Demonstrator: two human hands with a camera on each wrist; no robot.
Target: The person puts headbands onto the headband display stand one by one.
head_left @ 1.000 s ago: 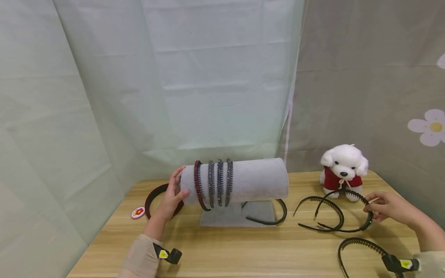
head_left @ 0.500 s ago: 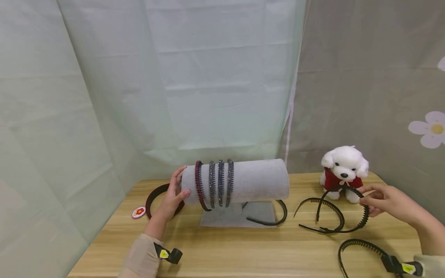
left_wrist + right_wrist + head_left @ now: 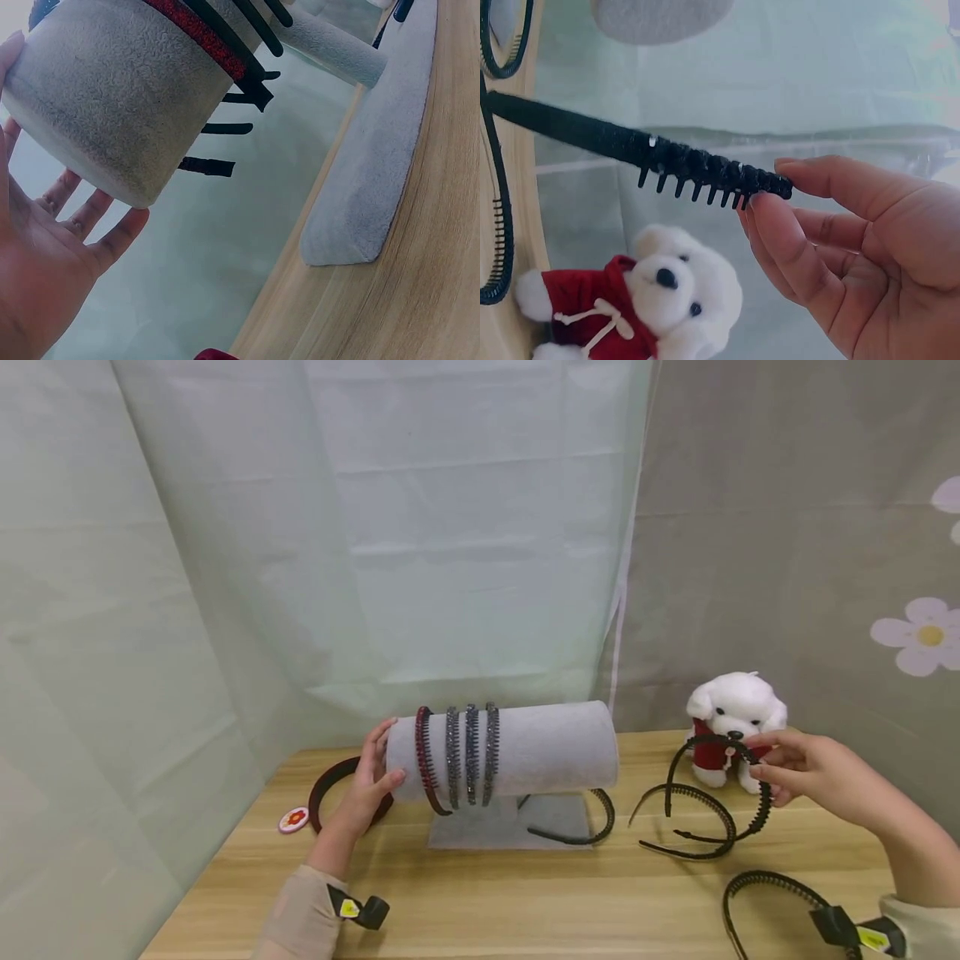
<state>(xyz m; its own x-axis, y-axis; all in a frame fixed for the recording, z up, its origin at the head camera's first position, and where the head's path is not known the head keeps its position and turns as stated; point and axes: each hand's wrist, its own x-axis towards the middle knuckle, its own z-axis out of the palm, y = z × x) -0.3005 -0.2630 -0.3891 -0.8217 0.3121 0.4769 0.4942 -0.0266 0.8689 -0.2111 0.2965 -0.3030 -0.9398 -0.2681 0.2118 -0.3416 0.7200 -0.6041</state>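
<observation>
My left hand [image 3: 365,793] grips the left end of a grey plush headband stand [image 3: 555,747], its thumb in front and fingers behind. A red headband [image 3: 423,752] and several dark glittery headbands [image 3: 491,756] circle the roll. The left wrist view shows the roll's end against the fingers and the red band's dark tips below. My right hand [image 3: 817,772] pinches a black toothed headband [image 3: 705,169] between thumb and fingers. That band is raised in front of the white toy dog [image 3: 731,710]. Beneath it, another black headband [image 3: 731,827] lies on the table.
At the front right lies a black headband [image 3: 780,878], partly behind the wrist camera. Another black headband [image 3: 609,814] rests by the stand's base [image 3: 465,833]. A dark red headband [image 3: 318,793] and a round flower badge [image 3: 293,819] are at left. Cloth hangs behind the table [image 3: 525,902].
The right hand has lifted the black headband and drawn it left, across the front of the toy dog. My left hand keeps its hold on the stand.
</observation>
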